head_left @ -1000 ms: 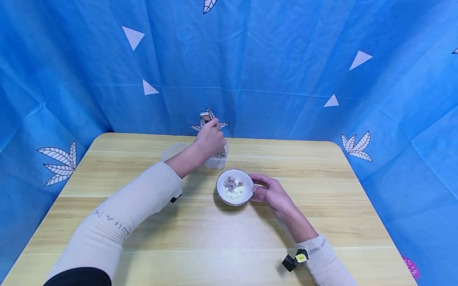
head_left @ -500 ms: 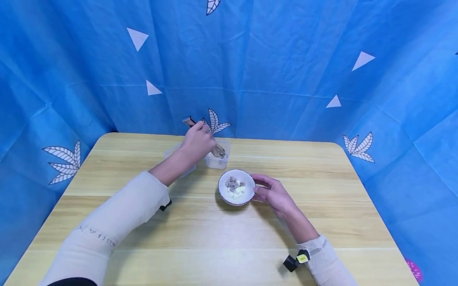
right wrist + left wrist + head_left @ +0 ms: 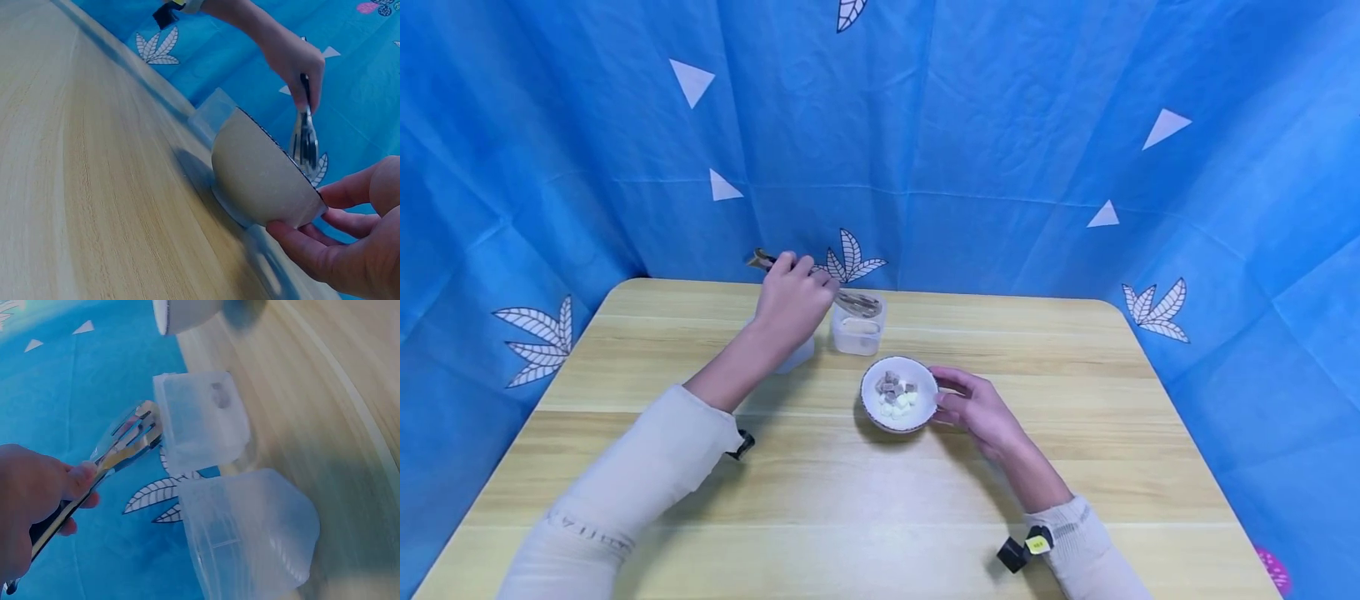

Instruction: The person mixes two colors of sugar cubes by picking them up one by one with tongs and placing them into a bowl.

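My left hand [image 3: 796, 302] grips metal food tongs [image 3: 125, 440] with slotted ends. The tongs' ends are over the near rim area of a clear plastic container [image 3: 856, 340] at the table's back; whether they pinch anything I cannot tell. Through that container's wall a small dark piece [image 3: 220, 395] shows in the left wrist view. My right hand [image 3: 976, 410] holds the right side of a white bowl [image 3: 259, 172] with a dark-patterned rim, standing on the table. Inside the bowl lie several grey-brown cubes [image 3: 891, 385] and several white cubes [image 3: 898, 407].
A second clear plastic container [image 3: 253, 534] stands left of the first, mostly hidden by my left hand in the head view. Everything stands on a wood-grain table [image 3: 850, 517]. A blue curtain [image 3: 1000, 125] hangs behind the table's back edge and at both sides.
My left hand has moved left with the tongs, which have gone from steep to nearly level and risen from inside the container. The right hand keeps its hold on the bowl.
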`<action>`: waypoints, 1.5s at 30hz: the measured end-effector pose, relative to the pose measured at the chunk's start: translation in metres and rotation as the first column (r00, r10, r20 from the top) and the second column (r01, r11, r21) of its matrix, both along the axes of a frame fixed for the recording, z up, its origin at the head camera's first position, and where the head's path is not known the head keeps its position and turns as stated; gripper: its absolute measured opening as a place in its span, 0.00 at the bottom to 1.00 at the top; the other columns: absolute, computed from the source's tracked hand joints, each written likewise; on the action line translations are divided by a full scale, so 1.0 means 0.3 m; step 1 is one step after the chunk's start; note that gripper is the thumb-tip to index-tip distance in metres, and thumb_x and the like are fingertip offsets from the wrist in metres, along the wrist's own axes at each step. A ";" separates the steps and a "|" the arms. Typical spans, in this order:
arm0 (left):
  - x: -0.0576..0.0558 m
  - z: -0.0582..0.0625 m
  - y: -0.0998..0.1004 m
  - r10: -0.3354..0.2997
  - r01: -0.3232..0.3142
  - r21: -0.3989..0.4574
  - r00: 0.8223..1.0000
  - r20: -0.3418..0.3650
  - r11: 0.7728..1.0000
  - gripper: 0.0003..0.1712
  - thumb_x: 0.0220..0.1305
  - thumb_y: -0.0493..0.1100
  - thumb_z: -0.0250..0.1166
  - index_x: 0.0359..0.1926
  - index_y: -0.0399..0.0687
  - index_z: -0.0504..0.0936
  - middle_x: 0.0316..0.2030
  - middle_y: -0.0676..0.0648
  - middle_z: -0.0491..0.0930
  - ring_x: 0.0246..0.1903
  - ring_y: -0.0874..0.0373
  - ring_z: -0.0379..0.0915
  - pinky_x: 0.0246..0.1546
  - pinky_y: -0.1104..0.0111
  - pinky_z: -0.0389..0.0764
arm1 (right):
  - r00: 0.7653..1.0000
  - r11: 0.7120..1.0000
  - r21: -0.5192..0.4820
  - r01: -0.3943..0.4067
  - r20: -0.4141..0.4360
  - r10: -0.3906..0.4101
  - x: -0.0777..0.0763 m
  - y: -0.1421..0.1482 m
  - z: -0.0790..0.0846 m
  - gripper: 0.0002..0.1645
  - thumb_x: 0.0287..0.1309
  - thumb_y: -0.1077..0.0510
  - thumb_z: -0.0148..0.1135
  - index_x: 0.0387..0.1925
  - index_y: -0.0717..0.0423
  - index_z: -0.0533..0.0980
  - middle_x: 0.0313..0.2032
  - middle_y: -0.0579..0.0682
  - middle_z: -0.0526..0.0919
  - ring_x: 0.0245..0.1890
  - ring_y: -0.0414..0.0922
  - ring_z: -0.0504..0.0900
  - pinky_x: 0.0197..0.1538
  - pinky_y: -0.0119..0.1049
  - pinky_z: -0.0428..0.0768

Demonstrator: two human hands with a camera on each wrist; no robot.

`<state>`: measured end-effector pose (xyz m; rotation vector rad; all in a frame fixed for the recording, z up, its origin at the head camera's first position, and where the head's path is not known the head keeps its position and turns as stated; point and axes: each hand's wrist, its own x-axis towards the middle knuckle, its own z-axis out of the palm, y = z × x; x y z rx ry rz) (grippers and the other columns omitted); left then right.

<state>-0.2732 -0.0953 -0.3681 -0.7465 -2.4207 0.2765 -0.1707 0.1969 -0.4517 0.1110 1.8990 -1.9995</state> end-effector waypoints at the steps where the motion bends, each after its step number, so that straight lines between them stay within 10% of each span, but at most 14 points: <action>1: 0.007 0.004 -0.003 0.004 -0.004 0.004 1.000 0.001 1.000 0.15 0.67 0.32 0.59 0.38 0.54 0.89 0.35 0.49 0.88 0.36 0.51 0.74 0.47 0.58 0.67 | 1.000 1.000 0.000 -0.003 -0.001 0.003 0.001 0.001 0.000 0.31 0.62 0.71 0.53 0.67 0.64 0.66 0.66 0.64 0.68 0.57 0.55 0.79 0.55 0.44 0.82; 19: 0.165 0.007 -0.033 -0.122 0.122 0.212 0.992 -0.015 0.970 0.11 0.66 0.49 0.64 0.44 0.53 0.88 0.37 0.49 0.90 0.31 0.52 0.77 0.38 0.59 0.67 | 1.000 1.000 -0.005 -0.008 0.008 0.008 0.001 0.004 -0.003 0.30 0.62 0.71 0.53 0.67 0.63 0.66 0.66 0.63 0.69 0.56 0.54 0.80 0.54 0.44 0.82; 26: 0.196 -0.033 -0.032 -0.174 0.188 0.233 0.982 -0.078 0.954 0.10 0.64 0.50 0.65 0.40 0.53 0.89 0.33 0.52 0.90 0.27 0.53 0.76 0.34 0.59 0.65 | 1.000 1.000 -0.002 -0.011 0.007 0.011 -0.002 0.007 -0.007 0.31 0.62 0.71 0.53 0.67 0.62 0.65 0.66 0.63 0.69 0.55 0.54 0.81 0.54 0.44 0.83; 45: 0.247 -0.094 -0.015 -0.215 0.208 0.177 0.976 0.020 0.962 0.11 0.65 0.51 0.65 0.41 0.54 0.88 0.35 0.53 0.90 0.32 0.54 0.80 0.36 0.61 0.68 | 1.000 1.000 -0.012 -0.015 0.015 0.015 -0.004 0.011 0.001 0.32 0.62 0.71 0.53 0.68 0.62 0.64 0.66 0.63 0.69 0.54 0.52 0.82 0.54 0.45 0.82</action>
